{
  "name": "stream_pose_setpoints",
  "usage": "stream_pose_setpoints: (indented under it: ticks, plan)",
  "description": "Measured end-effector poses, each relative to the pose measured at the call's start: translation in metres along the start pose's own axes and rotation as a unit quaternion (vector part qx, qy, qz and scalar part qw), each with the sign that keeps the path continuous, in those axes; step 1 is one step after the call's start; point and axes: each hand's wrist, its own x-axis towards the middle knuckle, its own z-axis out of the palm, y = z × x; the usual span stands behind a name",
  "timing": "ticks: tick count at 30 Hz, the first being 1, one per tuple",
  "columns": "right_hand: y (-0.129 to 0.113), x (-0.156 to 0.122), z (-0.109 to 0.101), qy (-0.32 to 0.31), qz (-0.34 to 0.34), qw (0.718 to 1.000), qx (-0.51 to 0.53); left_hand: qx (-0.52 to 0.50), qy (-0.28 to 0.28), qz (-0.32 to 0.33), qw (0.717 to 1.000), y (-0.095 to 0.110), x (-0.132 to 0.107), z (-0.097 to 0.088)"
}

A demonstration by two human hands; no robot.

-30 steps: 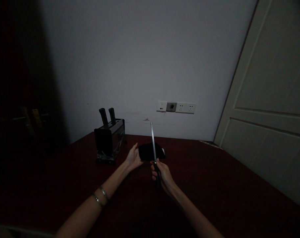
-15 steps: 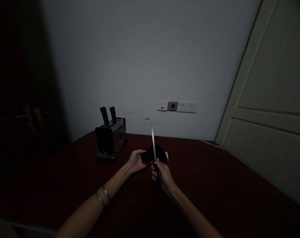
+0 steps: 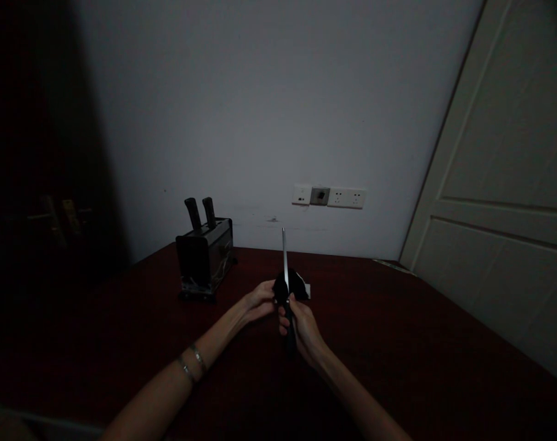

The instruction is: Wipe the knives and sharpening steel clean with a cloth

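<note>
My right hand (image 3: pixel 301 321) is wrapped round the black handle of a knife (image 3: pixel 285 260). Its narrow, shiny blade points up and away from me, seen nearly edge-on. Behind the blade's lower part is a bunched black cloth (image 3: pixel 298 286) with a small white piece at its right side. My left hand (image 3: pixel 260 301) is closed at the cloth's left edge, its fingertips partly hidden. Two bracelets circle the left forearm. To the left on the table stands a dark knife block (image 3: pixel 203 260) with two black handles (image 3: pixel 209 212) sticking up from it.
The dark red table (image 3: pixel 374 318) reaches back to a pale wall (image 3: pixel 260 110) with a row of sockets (image 3: pixel 347 197). A white panelled door (image 3: pixel 499 263) borders the right side. Door handles (image 3: pixel 71 214) show dimly at the far left. The light is low.
The black cloth has shifted a little to the right and looks more bunched. My left hand has followed it toward the blade. The knife has tilted slightly more upright.
</note>
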Motion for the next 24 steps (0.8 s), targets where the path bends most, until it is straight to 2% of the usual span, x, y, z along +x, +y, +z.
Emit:
stream_pose_setpoints:
  ticks: [6, 15, 20, 24]
  plan:
    - [0.006, 0.000, 0.000, 0.006, -0.002, 1.000, -0.006, 0.026, 0.026, 0.011, 0.999, 0.002, 0.006, 0.006]
    - [0.006, 0.004, -0.002, 0.057, -0.021, 0.996, -0.064, 0.129, 0.172, 0.066, 0.974, -0.001, 0.013, 0.032]
    - [0.006, 0.005, -0.002, 0.081, -0.028, 0.994, -0.070, 0.122, 0.191, 0.092, 0.970, 0.009, 0.026, 0.038]
    - [0.004, 0.000, 0.003, 0.092, -0.015, 0.994, -0.061, 0.120, 0.198, 0.105, 0.967, 0.026, 0.044, 0.032]
